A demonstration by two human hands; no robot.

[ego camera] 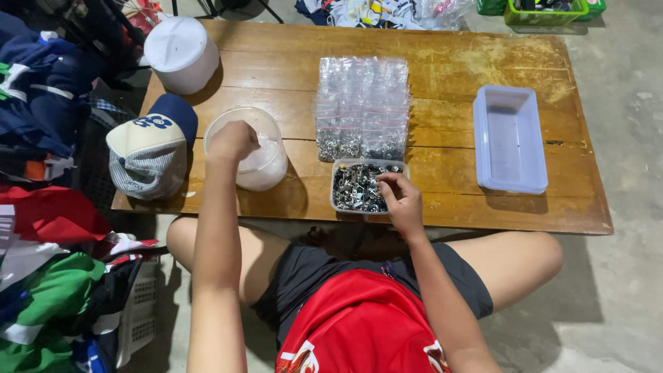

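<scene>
My left hand (231, 141) is curled into a loose fist over the mouth of a round clear tub (266, 162) on the wooden table (442, 62); whether it holds anything is hidden. My right hand (399, 197) reaches into a small clear rectangular tray (340, 185) full of small metal parts, fingertips pinched among them. Just beyond the tray lie rows of small clear zip bags (362, 103) with metal parts in their lower ends.
An empty pale blue rectangular tub (510, 138) sits to the right. A white round lid or tub (181, 52) stands at the far left corner, a cap (152, 148) at the left edge. Piles of clothes (41, 103) lie on the left, green crates (545, 10) beyond the table.
</scene>
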